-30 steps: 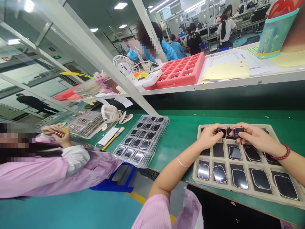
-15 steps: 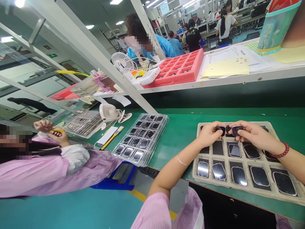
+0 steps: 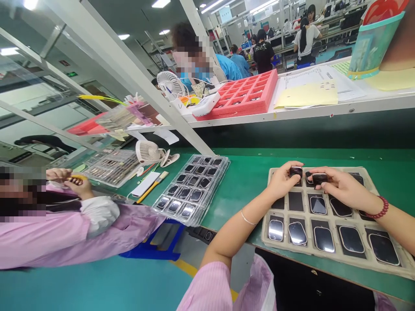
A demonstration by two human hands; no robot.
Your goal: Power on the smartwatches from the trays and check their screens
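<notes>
Over the back row of a beige compartment tray point(image 3: 266, 233), my left hand point(image 3: 282, 180) grips a smartwatch case point(image 3: 295, 171) without a strap, thumb on its near side. Just to the right, my right hand point(image 3: 343, 185) pinches a second watch case point(image 3: 320, 178), tilted so that its edge faces me. Between and behind them, another watch case point(image 3: 308, 178) shows partly in the tray. Several more dark-screened watch cases point(image 3: 323, 239) lie in the compartments on black pads. One compartment in the middle row shows only its black pad point(image 3: 296, 201).
Left of the tray, stacked clear plastic trays point(image 3: 194, 190) hold several watch cases. Beyond them lie a brush point(image 3: 152, 187), a white box point(image 3: 145, 184) and a small fan point(image 3: 149, 152). A shelf point(image 3: 308, 113) bearing a red foam tray point(image 3: 246, 93) runs above. A co-worker point(image 3: 65, 229) sits at left.
Both watch cases have tipped from facing me to a steeper angle. My right hand has shifted slightly left, and another watch case shows more clearly between my hands.
</notes>
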